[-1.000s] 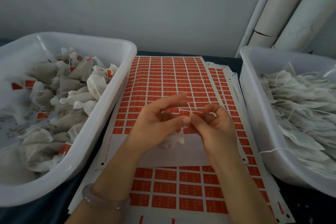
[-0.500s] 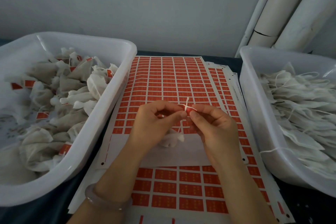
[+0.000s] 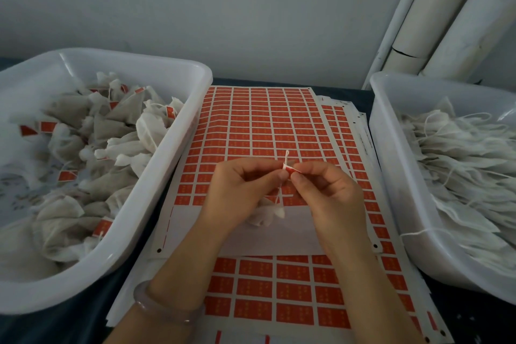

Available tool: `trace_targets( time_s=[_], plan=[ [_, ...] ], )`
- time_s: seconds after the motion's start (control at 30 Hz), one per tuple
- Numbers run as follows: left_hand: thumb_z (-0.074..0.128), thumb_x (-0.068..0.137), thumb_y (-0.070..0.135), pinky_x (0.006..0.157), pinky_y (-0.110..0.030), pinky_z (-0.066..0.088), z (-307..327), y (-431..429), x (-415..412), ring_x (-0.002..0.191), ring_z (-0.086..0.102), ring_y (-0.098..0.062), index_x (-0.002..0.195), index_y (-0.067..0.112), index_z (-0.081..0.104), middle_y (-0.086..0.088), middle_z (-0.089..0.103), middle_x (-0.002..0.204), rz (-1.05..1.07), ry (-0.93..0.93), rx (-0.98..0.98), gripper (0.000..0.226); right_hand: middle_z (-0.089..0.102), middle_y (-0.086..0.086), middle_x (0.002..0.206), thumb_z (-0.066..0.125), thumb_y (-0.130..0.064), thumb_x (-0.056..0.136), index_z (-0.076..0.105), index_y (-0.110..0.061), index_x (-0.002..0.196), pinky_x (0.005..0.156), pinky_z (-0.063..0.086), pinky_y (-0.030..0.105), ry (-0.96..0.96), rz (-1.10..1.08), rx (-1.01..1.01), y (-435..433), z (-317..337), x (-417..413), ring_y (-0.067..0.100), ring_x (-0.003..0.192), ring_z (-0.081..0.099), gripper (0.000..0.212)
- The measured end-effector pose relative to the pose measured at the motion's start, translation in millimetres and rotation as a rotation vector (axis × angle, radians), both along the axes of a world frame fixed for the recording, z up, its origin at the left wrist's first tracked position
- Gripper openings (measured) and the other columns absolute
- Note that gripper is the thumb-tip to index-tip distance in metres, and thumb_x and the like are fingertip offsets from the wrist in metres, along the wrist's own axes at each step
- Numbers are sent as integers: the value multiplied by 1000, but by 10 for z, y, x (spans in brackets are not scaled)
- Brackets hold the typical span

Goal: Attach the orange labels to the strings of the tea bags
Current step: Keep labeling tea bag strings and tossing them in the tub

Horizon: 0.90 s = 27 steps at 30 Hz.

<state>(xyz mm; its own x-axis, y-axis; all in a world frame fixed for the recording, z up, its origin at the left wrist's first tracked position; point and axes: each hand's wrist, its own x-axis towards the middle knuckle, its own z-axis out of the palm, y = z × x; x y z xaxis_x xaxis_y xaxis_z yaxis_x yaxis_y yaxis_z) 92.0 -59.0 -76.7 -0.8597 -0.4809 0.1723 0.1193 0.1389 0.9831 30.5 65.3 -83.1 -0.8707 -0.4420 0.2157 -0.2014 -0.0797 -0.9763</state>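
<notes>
Two hands meet at the centre of the frame, above the label sheet. The left hand and the right hand each pinch one side of a single orange label between thumb and forefinger, with the other fingers loosely curled. The label looks folded round the string, whose short free end pokes up above the fingertips. The tea bag dangles below, just over the sheet's bare white strip. Squeezing from both sides probably presses the sticky halves together round the string. The sheet lies between two tubs, so fresh labels are within reach. The left tub holds tagged bags and looks like the finished pile. The right tub holds untagged bags, apparently the supply.
</notes>
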Motion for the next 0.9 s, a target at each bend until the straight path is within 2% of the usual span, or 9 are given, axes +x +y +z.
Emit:
trace_targets(
  time_s=[0.17,0.3,0.53,0.7,0.9],
  plan=[
    [68,81,9,61,-10,50,5,9,4,71,70,-5,85,24,73,10,74,76,0,1,16,16,70,-15,85,71,-11,81,69,-27,83,64,50,8,106,-58,31,0,-8,6,-1,81,66,16],
    [67,82,9,60,-9,50,19,18,4,69,69,-3,83,27,72,12,73,75,1,12,20,19,70,-19,82,71,-8,80,68,-28,82,63,49,7,98,-59,-7,6,-5,4,-2,79,66,21],
    [64,85,7,60,-11,51,29,21,7,70,70,-6,84,27,72,10,74,76,-17,15,43,21,72,-15,82,74,-11,77,69,-32,86,62,52,12,106,-85,-16,10,0,8,4,78,69,23],
    [63,85,7,60,-11,51,35,25,10,68,70,-6,84,25,72,8,74,75,-38,7,43,20,71,-13,77,79,-19,70,66,-27,81,57,51,12,12,-165,-18,13,-13,-20,5,72,69,18],
    [63,86,8,61,-11,51,40,28,8,68,69,-5,83,27,71,11,73,75,-42,3,12,21,71,-11,76,78,-21,71,68,-28,78,57,52,14,51,-173,11,19,-22,-23,7,71,69,14]
  ],
)
